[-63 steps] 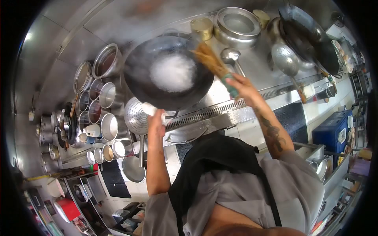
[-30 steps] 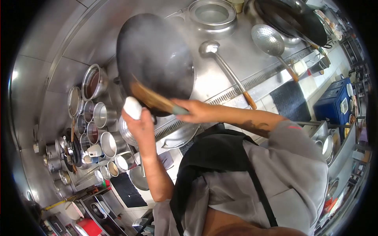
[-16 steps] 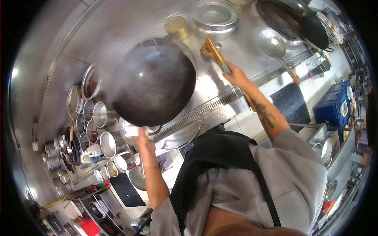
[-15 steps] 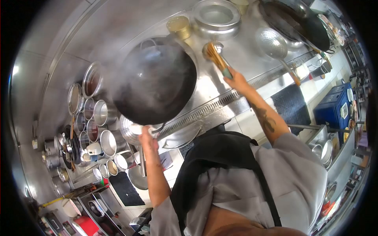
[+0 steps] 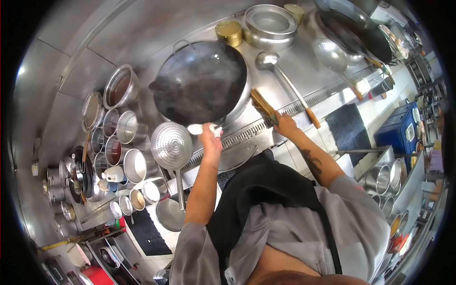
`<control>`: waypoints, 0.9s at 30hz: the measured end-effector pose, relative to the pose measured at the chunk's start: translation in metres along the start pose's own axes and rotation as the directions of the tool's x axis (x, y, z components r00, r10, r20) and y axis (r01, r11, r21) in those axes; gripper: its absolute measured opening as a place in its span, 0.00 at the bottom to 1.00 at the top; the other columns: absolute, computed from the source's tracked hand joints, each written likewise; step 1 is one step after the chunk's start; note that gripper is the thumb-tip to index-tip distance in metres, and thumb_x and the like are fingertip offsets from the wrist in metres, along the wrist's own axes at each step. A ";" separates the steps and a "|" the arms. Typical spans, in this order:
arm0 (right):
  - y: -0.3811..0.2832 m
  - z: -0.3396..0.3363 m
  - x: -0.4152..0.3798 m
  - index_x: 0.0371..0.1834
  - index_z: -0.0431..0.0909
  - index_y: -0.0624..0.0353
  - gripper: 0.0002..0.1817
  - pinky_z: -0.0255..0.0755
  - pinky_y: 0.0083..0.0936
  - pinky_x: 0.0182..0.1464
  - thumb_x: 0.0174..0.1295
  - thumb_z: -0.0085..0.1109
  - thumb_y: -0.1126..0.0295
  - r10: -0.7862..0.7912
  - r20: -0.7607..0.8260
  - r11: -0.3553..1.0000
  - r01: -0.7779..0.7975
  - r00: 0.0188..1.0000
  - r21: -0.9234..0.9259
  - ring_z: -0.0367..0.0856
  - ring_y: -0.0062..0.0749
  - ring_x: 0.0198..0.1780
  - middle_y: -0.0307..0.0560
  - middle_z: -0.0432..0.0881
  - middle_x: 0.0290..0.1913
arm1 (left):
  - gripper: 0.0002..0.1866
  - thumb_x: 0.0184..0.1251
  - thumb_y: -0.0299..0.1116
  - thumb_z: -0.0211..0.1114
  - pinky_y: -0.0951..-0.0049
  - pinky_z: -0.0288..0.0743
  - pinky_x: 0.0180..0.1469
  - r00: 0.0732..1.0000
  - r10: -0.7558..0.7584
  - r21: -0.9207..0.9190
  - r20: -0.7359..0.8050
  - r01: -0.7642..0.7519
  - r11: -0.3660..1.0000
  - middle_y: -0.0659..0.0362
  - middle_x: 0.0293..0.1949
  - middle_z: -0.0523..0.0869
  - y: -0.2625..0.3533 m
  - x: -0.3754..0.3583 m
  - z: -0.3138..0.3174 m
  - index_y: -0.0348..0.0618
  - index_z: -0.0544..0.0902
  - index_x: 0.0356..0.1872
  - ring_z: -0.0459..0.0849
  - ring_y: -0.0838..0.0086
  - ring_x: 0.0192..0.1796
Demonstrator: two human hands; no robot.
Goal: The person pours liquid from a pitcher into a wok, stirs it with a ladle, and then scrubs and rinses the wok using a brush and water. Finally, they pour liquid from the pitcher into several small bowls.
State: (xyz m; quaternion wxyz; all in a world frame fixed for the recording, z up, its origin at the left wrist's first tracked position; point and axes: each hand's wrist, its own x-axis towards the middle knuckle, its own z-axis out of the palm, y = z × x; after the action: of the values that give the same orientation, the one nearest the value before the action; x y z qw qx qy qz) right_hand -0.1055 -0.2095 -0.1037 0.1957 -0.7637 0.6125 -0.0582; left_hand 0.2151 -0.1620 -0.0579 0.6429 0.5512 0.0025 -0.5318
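A large dark wok (image 5: 202,85) sits on the steel range, with faint steam over it. My left hand (image 5: 210,140) is closed on a white cloth (image 5: 198,129) at the wok's near handle. In my right hand (image 5: 285,126) is a bamboo brush (image 5: 262,103) with a green binding, its bristles pointing up-left beside the wok's right rim. A ladle (image 5: 290,85) with a wooden handle lies to the right of the brush. Left of my left hand, a perforated skimmer (image 5: 171,146) rests with its handle toward me.
Several metal pots (image 5: 135,166) stand at the left. Behind the wok are a yellow tin (image 5: 229,33) and a wide steel pot (image 5: 270,40). Another skimmer (image 5: 330,55) and a second wok (image 5: 354,31) are at the upper right. A blue cooler (image 5: 396,126) stands at the right.
The wok has come down flatter onto the range, and its steam has thinned. My right hand has moved the brush away from the ladle, down toward the wok's right side.
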 end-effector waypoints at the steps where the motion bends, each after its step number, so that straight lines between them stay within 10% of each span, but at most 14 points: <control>1: 0.000 0.000 -0.006 0.68 0.65 0.57 0.38 0.76 0.47 0.51 0.52 0.68 0.62 -0.007 -0.054 1.000 0.006 0.999 -0.010 0.77 0.63 0.50 0.69 0.75 0.48 | 0.11 0.66 0.43 0.60 0.65 0.73 0.28 1.000 -0.028 -0.013 0.014 0.028 1.000 0.59 0.34 0.80 0.001 -0.001 0.000 0.48 0.76 0.40 0.80 0.67 0.34; 7: -0.003 -0.012 -0.072 0.63 0.69 0.63 0.33 0.73 0.46 0.52 0.52 0.67 0.67 -0.008 -0.414 0.991 0.062 0.910 0.118 0.75 0.63 0.50 0.67 0.76 0.47 | 0.16 0.68 0.55 0.57 0.62 0.75 0.31 0.960 -0.174 0.163 0.219 0.140 0.977 0.64 0.32 0.81 0.020 -0.013 -0.050 0.55 0.76 0.41 0.81 0.69 0.32; 10: 0.004 -0.009 -0.129 0.61 0.70 0.69 0.32 0.73 0.43 0.54 0.54 0.67 0.67 0.149 -0.314 0.955 -0.054 0.938 0.292 0.76 0.63 0.51 0.69 0.75 0.50 | 0.13 0.63 0.40 0.63 0.66 0.77 0.36 0.930 -0.094 0.219 0.356 0.015 0.976 0.61 0.38 0.83 0.028 -0.030 -0.115 0.50 0.78 0.47 0.83 0.68 0.36; 15: 0.025 0.014 -0.212 0.62 0.70 0.67 0.31 0.73 0.42 0.56 0.56 0.66 0.66 0.311 -0.053 0.909 -0.281 0.949 0.307 0.77 0.62 0.53 0.70 0.75 0.53 | 0.34 0.52 0.34 0.68 0.60 0.72 0.57 0.952 0.106 0.877 0.288 -0.307 0.369 0.45 0.52 0.79 0.030 -0.063 -0.179 0.32 0.68 0.61 0.80 0.56 0.53; 21: 0.001 -0.021 -0.255 0.64 0.70 0.65 0.30 0.72 0.40 0.58 0.58 0.64 0.66 0.326 0.039 0.884 -0.319 0.944 0.342 0.77 0.59 0.55 0.66 0.75 0.55 | 0.42 0.50 0.34 0.65 0.50 0.67 0.62 0.854 0.270 0.893 0.446 -0.404 -0.199 0.27 0.56 0.71 -0.015 -0.058 -0.207 0.27 0.57 0.65 0.72 0.35 0.57; 27: 0.003 -0.036 -0.310 0.66 0.68 0.63 0.30 0.72 0.40 0.59 0.61 0.62 0.64 0.342 0.041 0.877 -0.335 0.939 0.346 0.76 0.56 0.57 0.61 0.76 0.56 | 0.45 0.48 0.41 0.71 0.50 0.57 0.71 0.848 0.229 0.851 0.478 -0.383 -0.358 0.33 0.59 0.70 -0.029 -0.022 -0.227 0.24 0.62 0.65 0.65 0.41 0.66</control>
State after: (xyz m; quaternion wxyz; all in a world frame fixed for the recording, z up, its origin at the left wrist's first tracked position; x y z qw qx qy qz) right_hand -0.1950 0.0786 -0.0250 0.3278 -0.5976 0.7185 -0.1385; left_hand 0.3181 0.0192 -0.1542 0.0785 0.7857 -0.5938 -0.1549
